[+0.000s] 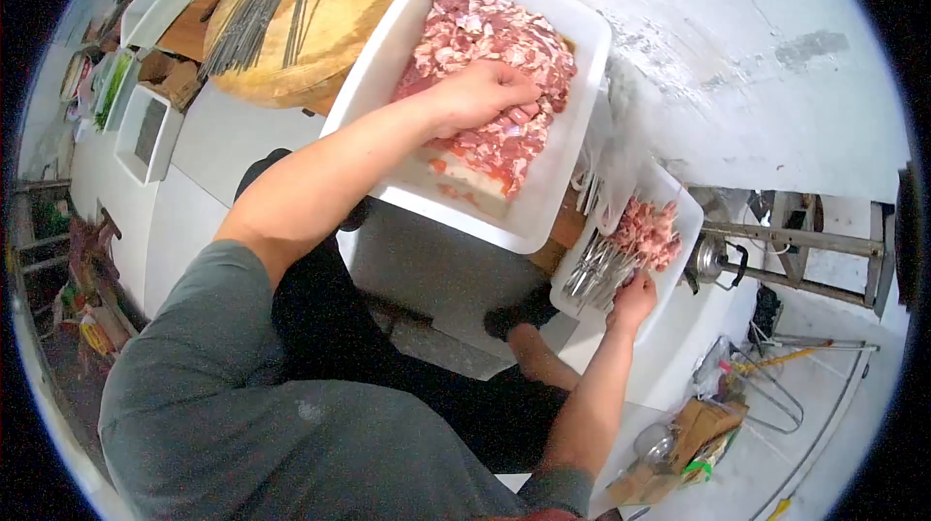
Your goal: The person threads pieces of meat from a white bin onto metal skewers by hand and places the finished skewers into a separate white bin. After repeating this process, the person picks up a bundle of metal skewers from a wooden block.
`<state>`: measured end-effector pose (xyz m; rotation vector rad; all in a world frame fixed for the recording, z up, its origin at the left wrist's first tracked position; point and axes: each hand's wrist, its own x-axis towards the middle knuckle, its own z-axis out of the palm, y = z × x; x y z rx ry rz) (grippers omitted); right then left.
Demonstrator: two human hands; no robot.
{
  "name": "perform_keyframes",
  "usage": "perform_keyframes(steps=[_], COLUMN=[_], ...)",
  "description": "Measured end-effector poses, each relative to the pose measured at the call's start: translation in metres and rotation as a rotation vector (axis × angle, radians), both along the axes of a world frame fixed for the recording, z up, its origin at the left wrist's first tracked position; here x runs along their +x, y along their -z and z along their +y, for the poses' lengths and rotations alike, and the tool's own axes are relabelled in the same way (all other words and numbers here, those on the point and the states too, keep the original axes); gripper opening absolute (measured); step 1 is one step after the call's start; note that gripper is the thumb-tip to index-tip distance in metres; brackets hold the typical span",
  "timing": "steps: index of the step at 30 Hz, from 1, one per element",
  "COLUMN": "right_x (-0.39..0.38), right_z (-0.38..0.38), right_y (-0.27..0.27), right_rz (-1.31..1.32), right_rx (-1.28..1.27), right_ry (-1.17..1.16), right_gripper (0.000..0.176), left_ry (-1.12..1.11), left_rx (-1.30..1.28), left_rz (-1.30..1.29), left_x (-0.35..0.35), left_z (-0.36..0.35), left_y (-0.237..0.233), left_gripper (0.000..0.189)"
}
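My left hand (490, 97) is in a large white tub (359, 99), resting on a heap of raw cut meat (495, 31). Its fingers are curled together around a piece of meat. Over at the right, my right hand (635, 300) is closed at the edge of a smaller white tray (684, 215). In that tray lie many metal skewers (593, 274), with pink meat pieces (648, 230) threaded at their far ends. The right fingers seem wrapped on a skewer, though their tips are partly hidden.
A round wooden chopping block (339, 16) carries a bundle of flat metal skewers (262, 12) left of the tub. Clear plastic bags (621, 152) hang between tub and tray. A metal kettle (711, 261) stands beyond the tray. Cardboard (703, 434) lies on the floor at lower right.
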<state>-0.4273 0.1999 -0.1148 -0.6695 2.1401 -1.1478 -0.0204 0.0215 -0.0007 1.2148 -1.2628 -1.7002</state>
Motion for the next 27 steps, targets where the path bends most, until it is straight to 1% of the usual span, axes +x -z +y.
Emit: perform_keyframes(steps=[2,5,6,9,10,11,12,13,14,15,17,19,21,24,26,27], right_x=[-0.026,-0.03,-0.03,-0.043,-0.061,-0.085,-0.097,-0.083,-0.057,-0.04,-0.059,-0.062,-0.061,-0.029,-0.051,-0.068], right_z=[0.014,0.017,0.015,0.005,0.011,0.022,0.025,0.022,0.018,0.016,0.023,0.026,0.031,0.025,0.026,0.029], right_y=[0.028,0.035,0.029,0.038,0.064,0.104,0.125,0.107,0.071,0.048,0.075,0.08,0.079,0.033,0.051,0.064], right_rz=[0.032,-0.003,-0.063,0.173,0.288,0.404,0.519,0.4,0.28,0.161,0.095,0.168,0.383,0.356,0.189,0.205], right_rx=[0.105,0.121,0.126,0.22,0.186,0.149,0.108,0.205,0.303,0.402,0.337,0.329,0.385,0.387,0.349,0.343], right_ry=[0.056,0.14,0.105,-0.044,-0.124,-0.205,-0.287,-0.252,-0.217,-0.179,-0.136,-0.171,-0.279,-0.346,-0.289,-0.311], right_gripper=[0.016,0.017,0.021,0.027,0.028,0.028,0.029,0.032,0.035,0.04,0.04,0.039,0.038,0.037,0.036,0.035], left_ry=[-0.002,0.031,0.035,0.039,0.034,0.028,0.02,0.032,0.045,0.058,0.056,0.079,0.131,0.21,0.304,0.349], left_rx=[0.01,0.007,0.029,-0.005,0.001,0.005,0.004,-0.011,-0.024,-0.036,-0.119,-0.185,-0.227,-0.357,-0.416,-0.444], left_rz=[-0.05,-0.016,0.028,-0.005,-0.011,-0.016,-0.022,-0.036,-0.049,-0.061,-0.152,-0.244,-0.332,-0.393,-0.544,-0.618], left_x=[-0.002,0.001,0.001,0.003,0.004,0.005,0.006,0.008,0.01,0.012,0.012,0.014,0.015,0.018,0.019,0.02], left_z=[0.001,-0.003,-0.003,-0.004,-0.003,-0.003,-0.004,-0.004,-0.004,-0.004,0.0,0.002,0.004,0.009,0.018,0.021], left_y=[-0.008,0.001,-0.001,0.002,0.004,0.006,0.006,0.005,0.004,0.002,-0.002,-0.006,-0.01,-0.018,-0.033,-0.039], left_gripper=[0.027,0.028,0.029,0.029,0.029,0.029,0.029,0.03,0.03,0.03,0.028,0.028,0.03,0.033,0.035,0.036])
